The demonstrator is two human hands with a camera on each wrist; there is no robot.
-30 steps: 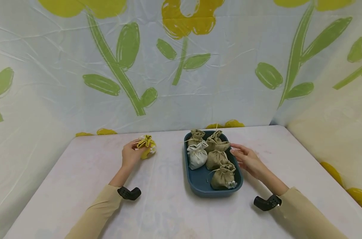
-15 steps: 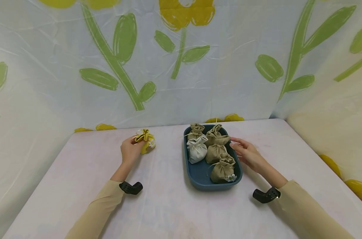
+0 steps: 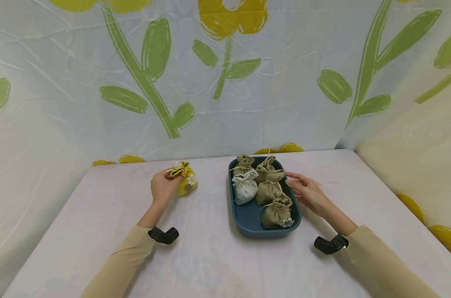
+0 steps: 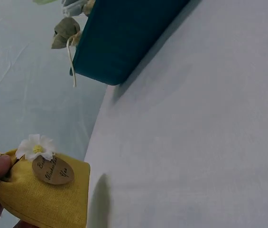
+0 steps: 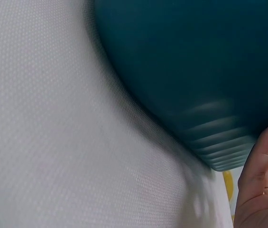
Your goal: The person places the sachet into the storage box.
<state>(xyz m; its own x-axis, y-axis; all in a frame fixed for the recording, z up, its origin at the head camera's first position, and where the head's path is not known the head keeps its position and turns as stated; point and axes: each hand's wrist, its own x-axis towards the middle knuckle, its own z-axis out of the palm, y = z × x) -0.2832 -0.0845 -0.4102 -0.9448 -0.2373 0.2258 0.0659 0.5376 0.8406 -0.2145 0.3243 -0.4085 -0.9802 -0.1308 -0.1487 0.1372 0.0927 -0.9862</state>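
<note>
In the head view, my left hand (image 3: 164,187) pinches a yellow drawstring pouch (image 3: 187,185) at its gathered neck, left of the tub. A white fabric flower and a brown oval tag with writing show on the pouch (image 4: 53,194) in the left wrist view, where its shadow falls on the table. My right hand (image 3: 310,194) touches the right side of a dark blue tub (image 3: 248,236) with extended fingers; the right wrist view has the thumb (image 5: 262,161) against the tub wall. Inside stand several olive-brown pouches (image 3: 275,215) and one white pouch (image 3: 245,188).
A pale cloth covers the table (image 3: 210,265). Behind it rises a backdrop (image 3: 285,103) printed with yellow flowers and green leaves. The front left part of the tub floor (image 3: 245,217) is bare. Each wrist wears a black camera, such as the left one (image 3: 164,235).
The head view has tilted slightly. In my left hand, the yellow pouch has turned a little and its lower end has swung to the right. My right hand stays at the tub.
</note>
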